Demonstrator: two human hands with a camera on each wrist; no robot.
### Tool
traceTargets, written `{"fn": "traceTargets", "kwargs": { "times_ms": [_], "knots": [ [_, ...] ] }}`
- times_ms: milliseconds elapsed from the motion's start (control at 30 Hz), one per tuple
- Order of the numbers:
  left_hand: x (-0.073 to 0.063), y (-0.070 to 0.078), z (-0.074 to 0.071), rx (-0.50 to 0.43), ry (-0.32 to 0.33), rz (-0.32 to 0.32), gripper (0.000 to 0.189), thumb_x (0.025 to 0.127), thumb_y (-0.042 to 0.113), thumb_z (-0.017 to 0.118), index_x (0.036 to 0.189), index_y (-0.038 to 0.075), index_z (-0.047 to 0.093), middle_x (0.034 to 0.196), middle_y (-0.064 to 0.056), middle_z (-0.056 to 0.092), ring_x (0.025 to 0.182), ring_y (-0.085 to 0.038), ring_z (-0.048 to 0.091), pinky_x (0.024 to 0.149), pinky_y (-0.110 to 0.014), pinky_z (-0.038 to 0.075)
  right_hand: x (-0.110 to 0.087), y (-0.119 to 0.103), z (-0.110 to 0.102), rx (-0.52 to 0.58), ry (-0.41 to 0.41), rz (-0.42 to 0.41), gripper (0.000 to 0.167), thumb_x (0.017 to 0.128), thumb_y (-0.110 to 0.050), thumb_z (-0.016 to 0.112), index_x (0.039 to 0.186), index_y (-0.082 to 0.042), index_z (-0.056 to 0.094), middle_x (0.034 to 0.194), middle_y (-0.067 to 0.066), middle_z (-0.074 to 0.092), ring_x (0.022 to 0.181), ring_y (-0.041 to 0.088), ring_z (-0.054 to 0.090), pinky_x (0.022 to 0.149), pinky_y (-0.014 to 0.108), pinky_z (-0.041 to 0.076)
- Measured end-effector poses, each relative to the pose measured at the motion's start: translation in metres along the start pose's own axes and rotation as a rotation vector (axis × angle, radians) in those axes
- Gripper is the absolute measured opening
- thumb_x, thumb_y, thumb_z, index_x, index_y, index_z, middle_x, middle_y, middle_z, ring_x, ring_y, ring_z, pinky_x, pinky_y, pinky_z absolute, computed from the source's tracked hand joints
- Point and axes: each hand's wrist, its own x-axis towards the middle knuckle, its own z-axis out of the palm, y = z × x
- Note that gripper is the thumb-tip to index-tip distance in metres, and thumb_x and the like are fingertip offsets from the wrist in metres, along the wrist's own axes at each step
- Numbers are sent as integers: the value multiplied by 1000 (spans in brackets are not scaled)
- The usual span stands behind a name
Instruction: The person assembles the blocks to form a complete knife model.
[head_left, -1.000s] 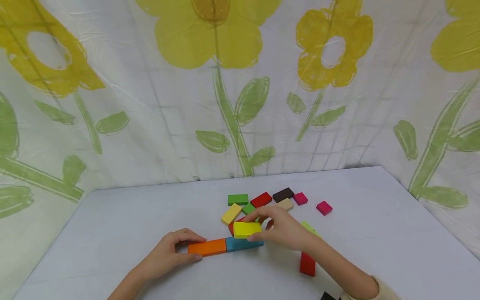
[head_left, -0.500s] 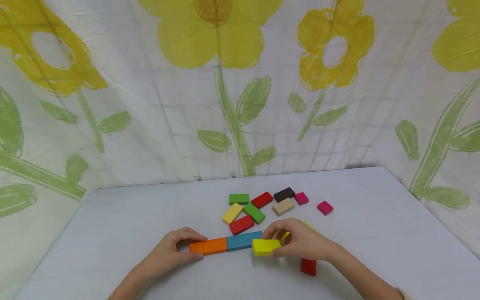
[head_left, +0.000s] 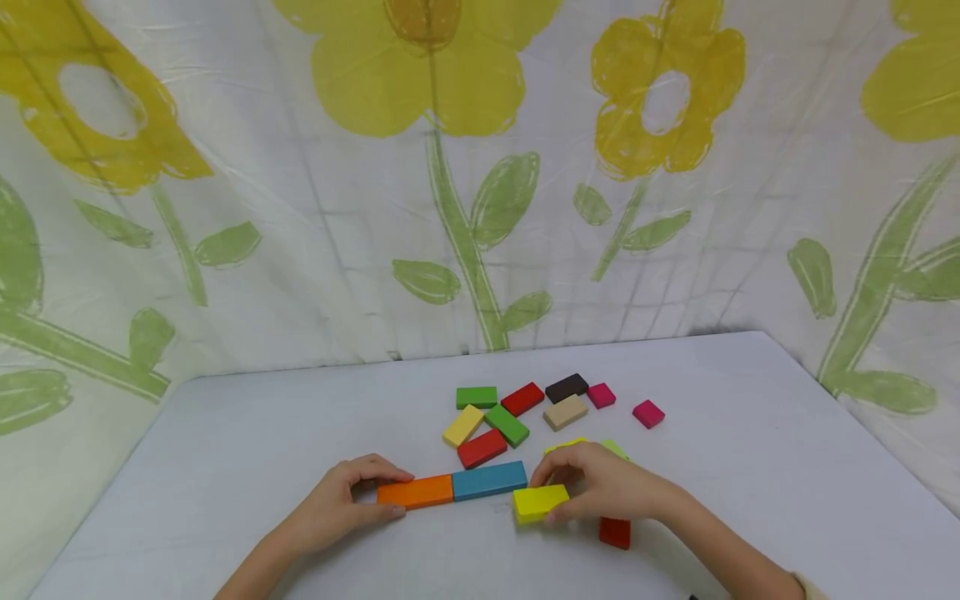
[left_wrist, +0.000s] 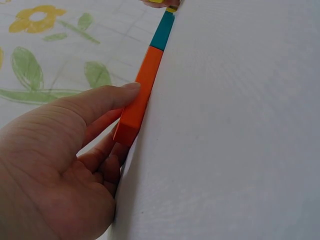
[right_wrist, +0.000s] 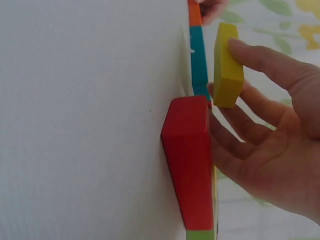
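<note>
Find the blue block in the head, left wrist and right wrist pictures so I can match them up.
Head: blue block in the lower middle.
Left wrist: blue block at the top, near the middle.
Right wrist: blue block in the upper part, right of centre.
Shared landmark: the orange block, end to end with it.

Yellow block [head_left: 540, 504], orange block [head_left: 416, 492], blue block [head_left: 489, 481]: look like painted wood, smooth, low sheen. Red block [right_wrist: 190, 155]: smooth, a bit glossier. Desk [head_left: 300, 433]: matt white, smooth-looking. Flowered backdrop [head_left: 345, 217]: thin, creased, slight sheen; cloth or plastic, can't tell.
</note>
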Motion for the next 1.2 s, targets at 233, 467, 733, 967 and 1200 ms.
{"fn": "traceTargets", "kwargs": {
  "times_ms": [233,467,733,967,1200],
  "knots": [
    [0,0,0,12,3,-15,31,94,18,81,124,14,77,121,-3,71,108,-12,61,94,-22,51,-1,0,-6,-64,114,72,32,91,-19,84,120,-10,72,117,-1,72,109,19,65,94,20,55],
    [0,0,0,14,2,-1,30,94,18,81,124,14,77,121,-3,71,108,-11,61,94,-22,51,-1,7,-11,-131,219,73,34,92,-18,83,122,-10,73,118,1,71,109,19,64,95,20,55],
    [0,0,0,19,5,4,30,94,18,81,123,14,78,121,-3,72,108,-11,60,94,-22,50,1,15,-11,-185,273,53,33,91,-19,85,121,-10,75,117,2,71,104,17,60,89,21,56],
    [0,0,1,23,11,7,30,93,19,82,123,15,78,120,-2,72,108,-11,61,95,-22,51,3,16,-7,-239,277,39,34,89,-21,86,120,-12,76,113,-3,72,96,11,57,82,22,54],
    [0,0,0,25,15,-10,30,93,21,82,123,16,78,121,-1,71,107,-11,61,94,-22,51,5,13,-4,-238,272,34,34,89,-19,86,120,-11,76,111,-2,72,93,11,56,75,21,52]
  ]
}}
